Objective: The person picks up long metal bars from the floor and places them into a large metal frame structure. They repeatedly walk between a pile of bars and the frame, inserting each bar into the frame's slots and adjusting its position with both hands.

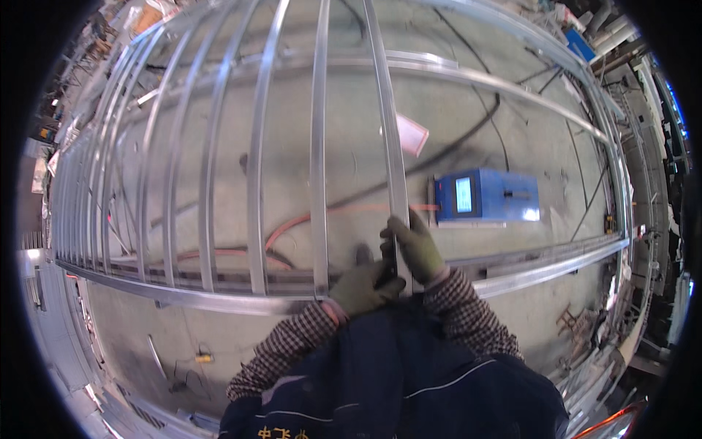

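At the bottom edge, closest to the viewer, a person's dark navy garment (380, 366) and brown-and-white checked sleeves (468, 311) lead up to two hands in olive-green gloves. The right hand (418, 249) curls around the near end of a long, slender silver metal bar (393, 157), apparently to steady it. Just below and to the left, the left hand (360, 288) bends its fingers beside a small dark object (388, 269); blur and overlap make it impossible to tell whether it is gripped. Both hands work close together, probably so one can brace the bar while the other attends to the same spot.

Beneath them runs a bright metal near rail (219, 301), crossing the view from left to right. Leftward, a row of parallel silver bars (318, 154) stands spaced like ladder rungs, presumably set apart on purpose.

Beyond the rail, on the grey-green floor (285, 139), sits a boxy blue machine (512, 194) with a lit screen (463, 195); an orange hose (344, 209) trails leftward from beside it. Farther off lie a pale, pink-edged sheet (413, 137) and a silver far rail (512, 89).
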Available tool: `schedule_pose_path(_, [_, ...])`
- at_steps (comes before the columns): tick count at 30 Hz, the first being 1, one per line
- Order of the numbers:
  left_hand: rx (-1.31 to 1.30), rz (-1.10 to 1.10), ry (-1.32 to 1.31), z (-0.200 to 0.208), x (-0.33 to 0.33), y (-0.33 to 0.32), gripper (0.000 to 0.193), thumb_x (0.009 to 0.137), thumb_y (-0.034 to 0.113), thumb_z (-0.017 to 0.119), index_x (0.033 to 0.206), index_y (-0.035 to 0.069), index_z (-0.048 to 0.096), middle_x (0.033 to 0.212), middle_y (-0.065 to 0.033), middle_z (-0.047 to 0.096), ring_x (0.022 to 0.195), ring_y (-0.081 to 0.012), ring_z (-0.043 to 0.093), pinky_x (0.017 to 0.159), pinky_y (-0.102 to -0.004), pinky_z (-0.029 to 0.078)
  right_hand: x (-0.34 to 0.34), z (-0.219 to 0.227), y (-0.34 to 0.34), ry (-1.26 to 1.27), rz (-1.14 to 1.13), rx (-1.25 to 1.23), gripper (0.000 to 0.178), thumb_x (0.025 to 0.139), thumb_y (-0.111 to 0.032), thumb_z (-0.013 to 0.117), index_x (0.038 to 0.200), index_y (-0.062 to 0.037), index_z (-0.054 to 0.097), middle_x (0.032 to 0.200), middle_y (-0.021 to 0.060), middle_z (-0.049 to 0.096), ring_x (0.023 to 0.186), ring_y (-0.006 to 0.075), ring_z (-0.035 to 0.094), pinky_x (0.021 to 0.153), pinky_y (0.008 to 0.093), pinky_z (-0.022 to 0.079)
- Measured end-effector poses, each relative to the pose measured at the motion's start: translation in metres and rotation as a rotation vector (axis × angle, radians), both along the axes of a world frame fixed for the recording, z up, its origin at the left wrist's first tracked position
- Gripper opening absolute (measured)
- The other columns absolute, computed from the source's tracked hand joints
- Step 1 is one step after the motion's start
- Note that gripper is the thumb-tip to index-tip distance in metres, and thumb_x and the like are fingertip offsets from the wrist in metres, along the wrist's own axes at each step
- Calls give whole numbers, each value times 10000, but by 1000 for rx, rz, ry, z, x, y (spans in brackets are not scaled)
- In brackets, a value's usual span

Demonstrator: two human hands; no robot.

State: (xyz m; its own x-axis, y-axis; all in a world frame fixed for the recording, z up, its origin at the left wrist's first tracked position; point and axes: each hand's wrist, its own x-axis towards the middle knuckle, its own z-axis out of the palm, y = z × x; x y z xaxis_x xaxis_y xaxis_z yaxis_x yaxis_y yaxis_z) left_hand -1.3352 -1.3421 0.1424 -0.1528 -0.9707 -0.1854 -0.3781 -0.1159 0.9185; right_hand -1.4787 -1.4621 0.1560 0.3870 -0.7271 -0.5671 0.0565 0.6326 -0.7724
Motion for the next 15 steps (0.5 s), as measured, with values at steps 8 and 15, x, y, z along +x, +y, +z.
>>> schedule_pose_path(8, [-249, -198, -339, 28, 22, 8, 676, 852, 608, 795, 1243, 60, 725, 1157, -159, 747, 1039, -368, 731, 901, -502, 566, -28, 3, -18, 171, -14, -28, 408, 1081, -388, 675, 1309, -71, 558, 910, 64, 635, 647, 151, 607, 551, 323, 505])
schedule_pose_path(15, [9, -331, -421, 19, 22, 7, 717, 852, 647, 774, 1264, 62, 731, 1221, -147, 711, 1143, -376, 689, 915, -523, 571, -4, -22, -3, 126, -82, 40, 415, 1080, -353, 691, 1377, -111, 531, 896, 47, 619, 646, 135, 581, 558, 310, 481])
